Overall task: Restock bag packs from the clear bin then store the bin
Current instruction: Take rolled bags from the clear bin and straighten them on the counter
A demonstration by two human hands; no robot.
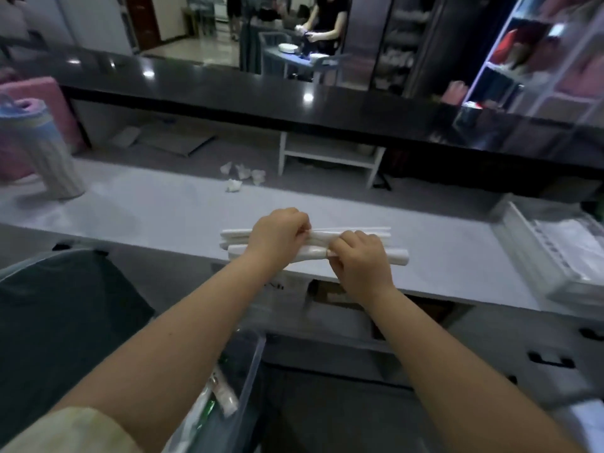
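A bundle of white rolled bag packs [397,256] lies along the near edge of the pale counter [163,217]. My left hand [281,235] grips the bundle from above near its middle. Just to the right of it, my right hand [358,255] pinches the wrap around the same bundle. The clear bin [253,361] sits low between my forearms, below the counter edge, with several packs with green print inside; my left arm hides part of it.
A white tray of flat clear bags [562,253] rests at the counter's right end. Crumpled white scraps [242,178] lie mid-counter. A striped roll [42,152] stands at far left. A dark-lined container [58,315] is at lower left. A black ledge [261,93] runs behind.
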